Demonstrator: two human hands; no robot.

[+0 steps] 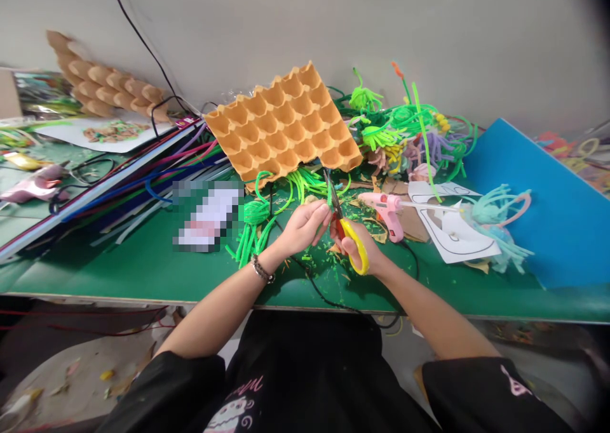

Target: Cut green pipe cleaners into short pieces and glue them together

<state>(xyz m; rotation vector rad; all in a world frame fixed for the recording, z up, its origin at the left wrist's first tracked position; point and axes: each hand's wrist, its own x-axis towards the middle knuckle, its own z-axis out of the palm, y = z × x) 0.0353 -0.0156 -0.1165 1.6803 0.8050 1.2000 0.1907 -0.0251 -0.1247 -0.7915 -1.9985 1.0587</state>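
Observation:
My left hand (307, 225) is closed in a pinch on a short green pipe cleaner (329, 195) that stands up from the fingertips. My right hand (372, 250) is wrapped around the yellow handles of a pair of scissors (356, 246). The dark blades point away from me, right beside the green piece; whether they touch it I cannot tell. Under and around both hands lie small green clippings. Several bright green pipe cleaners (255, 214) are bunched left of my left hand, and more lie just beyond the fingers.
Behind my hands leans a cardboard egg tray (286, 122). A pink glue gun (388, 211) lies to the right, its cord running near my wrists, beside cut white paper (469, 246) and a blue board (538, 211). Long pipe cleaners (138, 182) are stacked left, near a pixelated patch (207, 217).

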